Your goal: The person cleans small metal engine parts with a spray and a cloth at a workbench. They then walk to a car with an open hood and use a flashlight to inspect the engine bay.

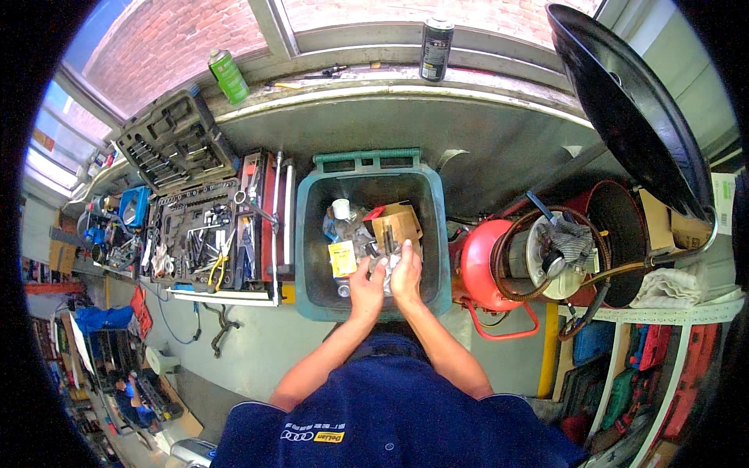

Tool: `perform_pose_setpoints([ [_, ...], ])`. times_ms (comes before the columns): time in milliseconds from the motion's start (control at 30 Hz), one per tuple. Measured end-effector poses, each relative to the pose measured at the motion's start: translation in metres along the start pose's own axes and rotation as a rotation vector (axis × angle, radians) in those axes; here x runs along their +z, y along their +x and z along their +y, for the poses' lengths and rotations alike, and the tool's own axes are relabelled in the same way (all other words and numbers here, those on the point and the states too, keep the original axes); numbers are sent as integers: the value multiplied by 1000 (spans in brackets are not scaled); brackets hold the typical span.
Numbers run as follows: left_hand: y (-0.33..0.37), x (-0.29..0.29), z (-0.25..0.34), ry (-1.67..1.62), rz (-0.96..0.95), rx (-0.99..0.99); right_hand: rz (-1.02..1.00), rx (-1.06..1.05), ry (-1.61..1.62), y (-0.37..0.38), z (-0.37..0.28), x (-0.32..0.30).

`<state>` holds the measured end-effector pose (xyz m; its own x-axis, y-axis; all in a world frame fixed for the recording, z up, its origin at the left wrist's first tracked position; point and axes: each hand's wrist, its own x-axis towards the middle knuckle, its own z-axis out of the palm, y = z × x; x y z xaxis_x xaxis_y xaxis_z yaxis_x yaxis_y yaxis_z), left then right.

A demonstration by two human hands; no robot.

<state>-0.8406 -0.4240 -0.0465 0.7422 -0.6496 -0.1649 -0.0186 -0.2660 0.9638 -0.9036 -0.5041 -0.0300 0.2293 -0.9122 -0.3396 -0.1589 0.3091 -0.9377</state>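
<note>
Both of my hands are over a teal waste bin [438,234] in front of me. My left hand [367,287] and my right hand [406,274] are close together, palms facing, fingers curled inward. Between them is a small, pale, shiny piece, perhaps crumpled clear wrapping; I cannot make out what it is. Just beyond my fingertips in the bin lies an open brown cardboard box [404,221], with a dark, narrow object in front of it. A white cup [341,208] and a yellow package [342,258] lie left of the box.
To the left, an open socket set case [175,148] and pliers [219,269] rest on a tool cart. A red tank [488,257] with a coiled hose stands right, beside a black drum under a raised round lid [632,109]. Spray cans [437,51] stand on the windowsill.
</note>
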Motion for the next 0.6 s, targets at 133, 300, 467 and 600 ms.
perform_pose_setpoints([
  [133,-11,8,-3,-244,18,-31,113,-154,-57,4,6,6],
  [300,6,12,-35,-316,65,-193,-5,22,251,6,18,9],
  [467,27,2,-10,-897,-14,-479,-197,336,804,5,20,-5],
  [600,24,-5,-18,-1078,-98,-446,-168,373,847,-9,17,2],
])
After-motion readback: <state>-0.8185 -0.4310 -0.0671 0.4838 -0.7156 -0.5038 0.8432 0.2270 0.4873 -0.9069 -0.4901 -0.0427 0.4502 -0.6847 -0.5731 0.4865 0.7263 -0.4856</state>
